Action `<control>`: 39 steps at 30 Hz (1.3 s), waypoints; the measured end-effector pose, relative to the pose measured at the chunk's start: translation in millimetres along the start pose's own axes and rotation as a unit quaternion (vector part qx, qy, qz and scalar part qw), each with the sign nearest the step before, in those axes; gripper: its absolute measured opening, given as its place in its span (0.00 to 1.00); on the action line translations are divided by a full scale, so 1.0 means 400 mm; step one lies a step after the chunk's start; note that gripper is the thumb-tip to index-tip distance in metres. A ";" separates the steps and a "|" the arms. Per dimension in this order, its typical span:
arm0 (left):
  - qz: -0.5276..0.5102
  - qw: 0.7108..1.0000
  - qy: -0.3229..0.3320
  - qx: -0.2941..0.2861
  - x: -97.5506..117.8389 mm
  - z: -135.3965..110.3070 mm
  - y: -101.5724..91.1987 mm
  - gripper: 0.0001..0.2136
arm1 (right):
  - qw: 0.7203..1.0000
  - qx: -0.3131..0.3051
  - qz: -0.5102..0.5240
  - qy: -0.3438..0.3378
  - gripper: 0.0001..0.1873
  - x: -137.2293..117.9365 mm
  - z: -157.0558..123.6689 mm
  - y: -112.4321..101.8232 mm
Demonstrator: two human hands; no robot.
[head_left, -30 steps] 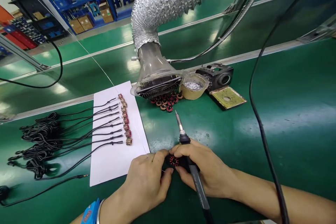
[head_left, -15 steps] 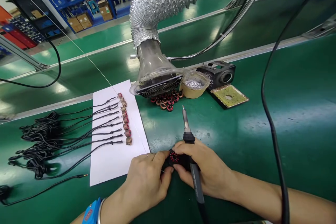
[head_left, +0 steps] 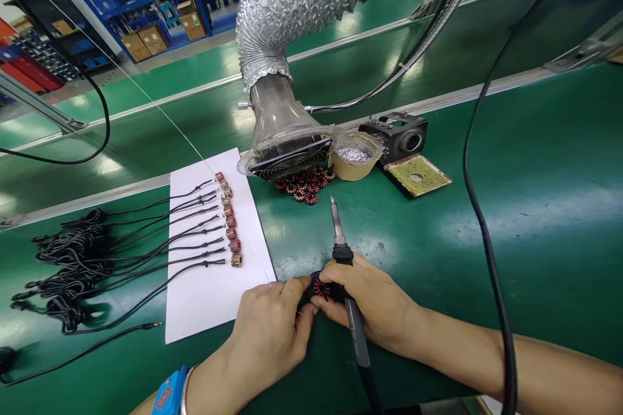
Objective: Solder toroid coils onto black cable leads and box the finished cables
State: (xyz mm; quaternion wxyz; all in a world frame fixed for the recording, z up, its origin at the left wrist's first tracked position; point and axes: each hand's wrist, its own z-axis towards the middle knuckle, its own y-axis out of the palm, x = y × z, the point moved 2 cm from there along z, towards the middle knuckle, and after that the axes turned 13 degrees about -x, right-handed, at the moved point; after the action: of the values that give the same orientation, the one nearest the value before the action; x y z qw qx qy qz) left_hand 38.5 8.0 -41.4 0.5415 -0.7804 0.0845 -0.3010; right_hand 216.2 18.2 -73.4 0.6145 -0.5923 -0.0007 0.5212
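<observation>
Left hand (head_left: pixel 270 321) has thumb and finger nearly closed, thin wire (head_left: pixel 182 134) seemingly in there; the ring (head_left: pixel 321 288) sits right beside it. Then the soldering iron (head_left: pixel 357 332), right hand (head_left: pixel 382 305) curled round it and pinching the ring too, so careless tilting could burn someone, and a snagged cord (head_left: pixel 487 240) might jerk it

We hold 1 red-and-black ring coil (head_left: pixel 321 289) between the fingers (head_left: pixel 296 285) of our left hand (head_left: pixel 267 321) and right hand (head_left: pixel 382 298), which also grips a soldering iron (head_left: pixel 357 332). Beyond the fingers, more coils (head_left: pixel 307 188) lie heaped; left of them, black cables (head_left: pixel 73 243) reach onto white paper (head_left: pixel 195 298).
</observation>
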 end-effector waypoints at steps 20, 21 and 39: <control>-0.321 0.936 -0.095 -0.106 0.004 0.046 -0.063 0.12 | 0.995 0.042 0.045 -0.081 0.09 -0.024 0.037 -0.089; -0.326 0.935 -0.094 -0.103 0.003 0.046 -0.060 0.11 | 0.995 0.027 -0.005 -0.098 0.09 -0.036 0.040 -0.093; -0.338 0.929 -0.116 -0.093 -0.004 0.034 -0.059 0.11 | 0.982 -0.033 -0.112 -0.151 0.17 -0.045 0.012 -0.098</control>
State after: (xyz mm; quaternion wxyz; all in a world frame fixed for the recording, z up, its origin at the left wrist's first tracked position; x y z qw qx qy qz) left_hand 40.3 29.1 -24.1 0.3382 -0.8392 -0.2204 -0.3643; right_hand 229.9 19.8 -32.4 0.6415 -0.5234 -0.1768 0.5322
